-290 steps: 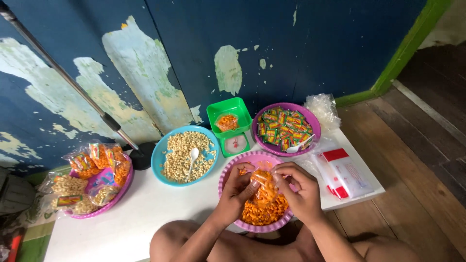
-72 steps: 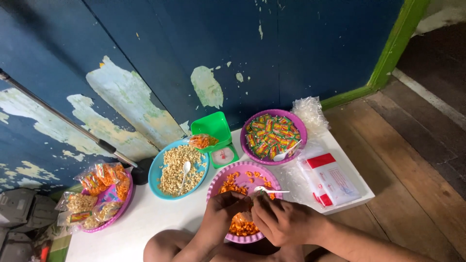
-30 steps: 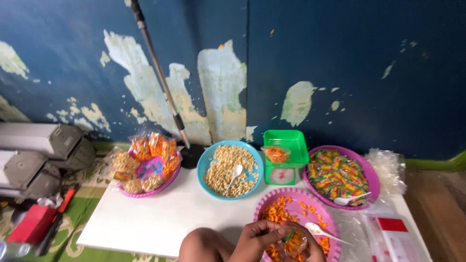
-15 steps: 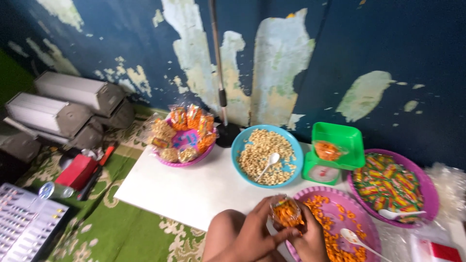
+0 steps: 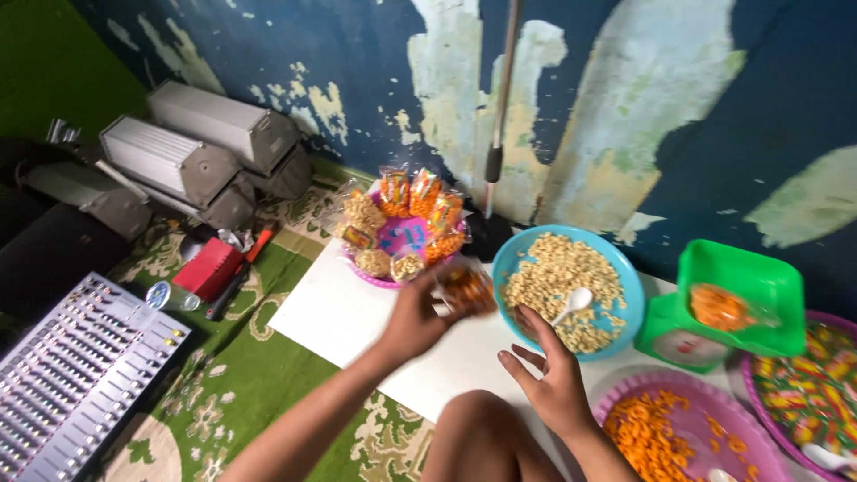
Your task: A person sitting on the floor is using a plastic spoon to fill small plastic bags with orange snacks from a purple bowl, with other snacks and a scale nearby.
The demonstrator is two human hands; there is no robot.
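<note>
- Left hand (image 5: pixel 412 319) is reaching out over the white surface (image 5: pixel 357 312), its fingers grasping a small clear plastic packet of orange snacks (image 5: pixel 464 290).
- The packet is hovering just beside the pink round plastic tray of filled snack packets (image 5: pixel 397 236).
- Right hand (image 5: pixel 549 379) is resting with fingers released and spread, empty, near the tray, beside the blue round bowl of pale puffed snacks (image 5: pixel 567 286) holding a white plastic spoon (image 5: pixel 571 303).
</note>
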